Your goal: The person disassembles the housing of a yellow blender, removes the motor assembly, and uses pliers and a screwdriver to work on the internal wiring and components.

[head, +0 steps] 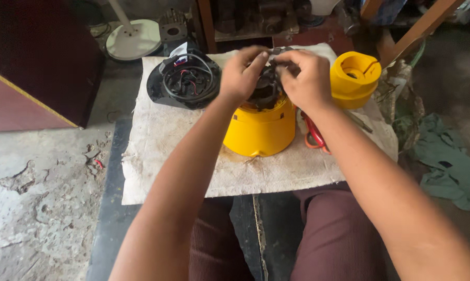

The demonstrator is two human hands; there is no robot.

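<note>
Left hand [240, 75] and right hand [303, 78] meet over the dark motor [266, 89], fingers of both pinched on its top edge, thumbs nearly touching. Motor is blackish metal w/ windings, sitting in the open top of a yellow housing [262, 130] (plastic, rounded, glossy), approx. mid-cloth. Housing stands upright, long axis vertical, opening facing up. Under it, a dirty white cloth [162, 156] on a dark bench. Left of the hands: black round base [183, 83] w/ looped wires, a small white tag w/ red mark at its top edge. Right: second yellow part [354, 78]; red-handled tool [314, 136] just beside the housing.
</note>
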